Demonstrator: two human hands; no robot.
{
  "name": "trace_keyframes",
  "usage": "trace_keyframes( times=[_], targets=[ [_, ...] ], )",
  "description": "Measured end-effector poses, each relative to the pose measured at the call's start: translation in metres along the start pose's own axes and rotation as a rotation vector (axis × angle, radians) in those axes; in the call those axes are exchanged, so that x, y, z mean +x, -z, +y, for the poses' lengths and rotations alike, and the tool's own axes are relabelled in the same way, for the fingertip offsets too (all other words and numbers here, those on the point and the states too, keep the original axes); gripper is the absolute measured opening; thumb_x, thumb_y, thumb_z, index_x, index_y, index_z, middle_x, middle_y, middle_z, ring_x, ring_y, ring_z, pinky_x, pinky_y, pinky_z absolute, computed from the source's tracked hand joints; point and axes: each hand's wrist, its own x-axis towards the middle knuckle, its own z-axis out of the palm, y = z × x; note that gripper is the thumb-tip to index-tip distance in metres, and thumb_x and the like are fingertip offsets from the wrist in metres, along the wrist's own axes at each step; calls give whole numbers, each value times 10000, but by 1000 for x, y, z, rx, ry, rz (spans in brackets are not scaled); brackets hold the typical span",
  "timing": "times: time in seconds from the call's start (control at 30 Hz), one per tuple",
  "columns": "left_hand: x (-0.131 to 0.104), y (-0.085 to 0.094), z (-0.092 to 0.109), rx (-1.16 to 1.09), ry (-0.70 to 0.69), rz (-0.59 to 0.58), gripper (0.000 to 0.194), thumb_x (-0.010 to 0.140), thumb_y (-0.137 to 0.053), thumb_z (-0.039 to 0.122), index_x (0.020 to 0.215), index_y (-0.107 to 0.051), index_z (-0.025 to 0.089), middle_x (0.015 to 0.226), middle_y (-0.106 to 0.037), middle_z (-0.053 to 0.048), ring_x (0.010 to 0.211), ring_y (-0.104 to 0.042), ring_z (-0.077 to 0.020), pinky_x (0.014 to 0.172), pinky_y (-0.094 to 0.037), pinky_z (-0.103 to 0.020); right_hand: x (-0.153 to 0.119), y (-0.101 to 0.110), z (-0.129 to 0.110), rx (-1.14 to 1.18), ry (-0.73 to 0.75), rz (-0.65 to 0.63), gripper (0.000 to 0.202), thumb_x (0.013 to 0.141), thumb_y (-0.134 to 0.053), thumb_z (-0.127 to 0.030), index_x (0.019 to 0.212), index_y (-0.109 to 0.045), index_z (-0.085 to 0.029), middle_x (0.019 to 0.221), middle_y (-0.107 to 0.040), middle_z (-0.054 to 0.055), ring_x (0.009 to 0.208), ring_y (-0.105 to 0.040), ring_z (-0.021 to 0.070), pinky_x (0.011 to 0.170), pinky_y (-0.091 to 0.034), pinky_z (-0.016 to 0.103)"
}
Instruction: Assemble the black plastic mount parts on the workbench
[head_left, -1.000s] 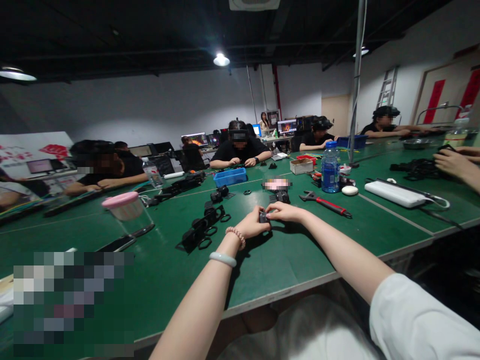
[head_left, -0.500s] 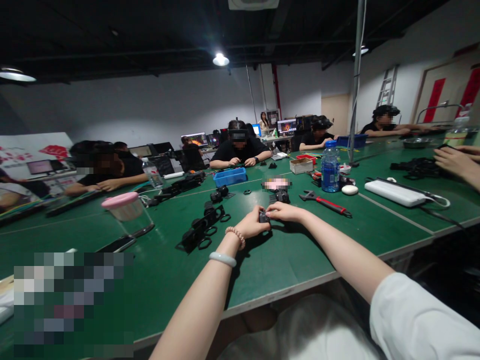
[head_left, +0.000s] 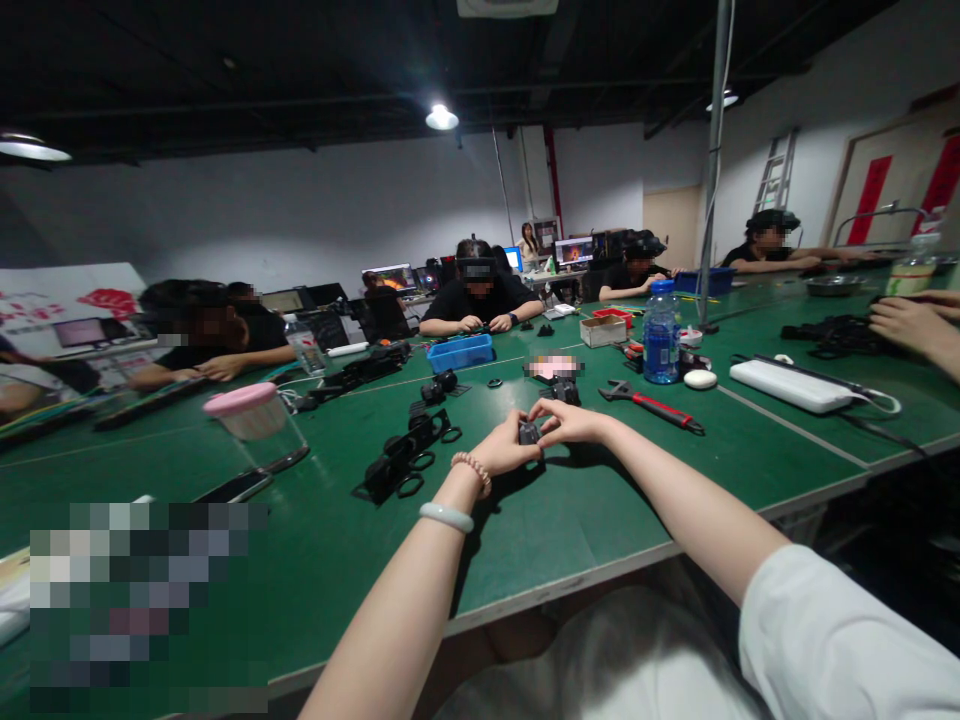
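Between my hands, just above the green table [head_left: 585, 510], is a small black block-shaped part [head_left: 529, 434]. My left hand [head_left: 507, 446] grips it from the left, thumb on the near side. From the right, my right hand [head_left: 568, 424] closes its thumb and curled fingers on the same part. The part's details are too small to make out. To the left of my left hand lie several black parts with ring-shaped pieces [head_left: 405, 458]. Beyond my hands sit another black part [head_left: 566, 390] and a pixelated pink item [head_left: 553, 368].
An adjustable wrench [head_left: 652, 405] with red handles lies at right, near a blue-liquid bottle [head_left: 661, 335] and a white power strip [head_left: 791, 385]. A pink-lidded cup [head_left: 251, 420] and a phone [head_left: 234, 488] are at left. A blue tray [head_left: 459, 353] stands farther back. Co-workers sit around the table.
My right hand's fingers have shifted and arched more around the black part, with the thumb lower. My left hand stays nearly where it was.
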Motion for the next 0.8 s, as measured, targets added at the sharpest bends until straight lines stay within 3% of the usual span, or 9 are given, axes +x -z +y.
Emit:
trace_keyframes(
  times=[0.4,0.8],
  targets=[
    [2,-1,-6,9,-40,-14,549,554,-562,372,1022,-400,137,824,-535,-42,697,-504,-165,580,-385,-252,-2,-1,-1,-28,52,-24,446,579,-645,-265,967,-443,-180,1021,-453,46,795,-502,118,684,-422,248],
    [2,-2,-7,34,-37,-13,530,546,-560,376,1000,-406,150,797,-528,-25,656,-497,-151,553,-379,-244,0,-1,4,-17,14,-14,396,605,-623,-299,947,-460,-182,985,-492,42,790,-522,131,642,-425,237]
  ],
)
